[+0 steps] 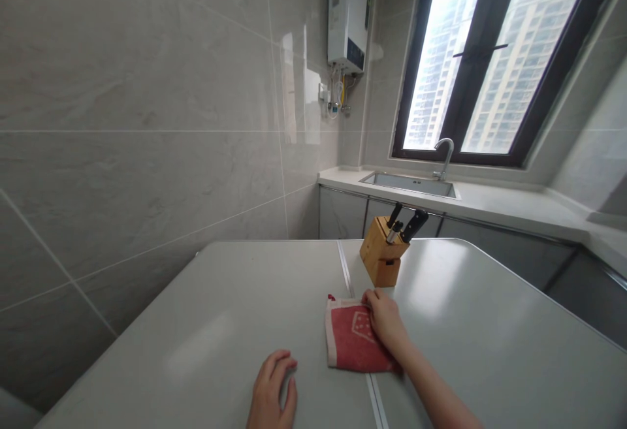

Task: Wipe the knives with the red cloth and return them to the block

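One red cloth (353, 337), three knives (404, 223)

Red cloth (353, 337) with white dots and pale border — tan knife block (383, 252), black handles — grey table (235, 311).

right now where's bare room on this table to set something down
Bare patches: the table's stretch between the tiled wall and red cloth, and its right half beyond the knife block. Crowded: centre, where the right hand rests on the cloth; left hand lies flat nearby.

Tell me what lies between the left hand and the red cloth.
Only bare grey tabletop separates the left hand from the red cloth, in the head view.
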A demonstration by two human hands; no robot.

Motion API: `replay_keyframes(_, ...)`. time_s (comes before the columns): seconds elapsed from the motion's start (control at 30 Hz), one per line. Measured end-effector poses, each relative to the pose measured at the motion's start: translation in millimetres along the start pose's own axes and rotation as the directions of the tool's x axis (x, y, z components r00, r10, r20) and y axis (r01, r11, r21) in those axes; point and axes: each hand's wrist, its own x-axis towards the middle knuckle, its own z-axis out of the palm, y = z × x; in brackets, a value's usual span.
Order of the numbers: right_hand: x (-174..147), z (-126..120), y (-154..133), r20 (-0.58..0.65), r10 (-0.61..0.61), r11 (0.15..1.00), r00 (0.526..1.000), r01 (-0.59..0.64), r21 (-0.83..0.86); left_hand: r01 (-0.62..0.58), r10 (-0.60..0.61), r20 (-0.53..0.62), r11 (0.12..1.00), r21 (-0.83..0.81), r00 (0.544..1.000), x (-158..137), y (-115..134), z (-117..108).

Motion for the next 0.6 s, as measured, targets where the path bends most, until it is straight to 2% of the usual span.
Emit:
replay_keyframes(0.1,13,-7,7,-0.062,0.038,0.994,0.997,-0.044,-0.1,0.014,-0.014,0.011,1.0,-0.003,1.0,-1,1,0)
replay_keyframes(0.2,10,-12,2,-0.103,0.041,0.991,0.994,-0.054,-0.124,0.016,-0.016,0.017,1.0,-0.002,1.0,-1,0,0)
replay_keyframes(0.33,-24,-14,-26,-0.052,-0.036,0.998,0.998,0.038,0.048,-0.004,0.004,0.005,1.0,-0.021,1.0,1,0,-1)
replay_keyframes(0.47,-64,-7,-55,0.039,-0.202,0.916,0.979,0.175,0.36,-0.003,-0.002,-0.042,0.994,-0.109,0.999,5,9,-6)
replay_keyframes(0.53,-76,2,-63,-0.005,-0.234,0.905,0.972,0.219,0.365,0.051,-0.066,-0.068,0.979,-0.197,0.996,4,15,-8)
replay_keyframes(0.6,-82,13,-65,-0.086,-0.246,0.912,0.966,0.26,0.317,0.176,-0.198,-0.048,0.941,-0.29,0.979,1,20,-8)
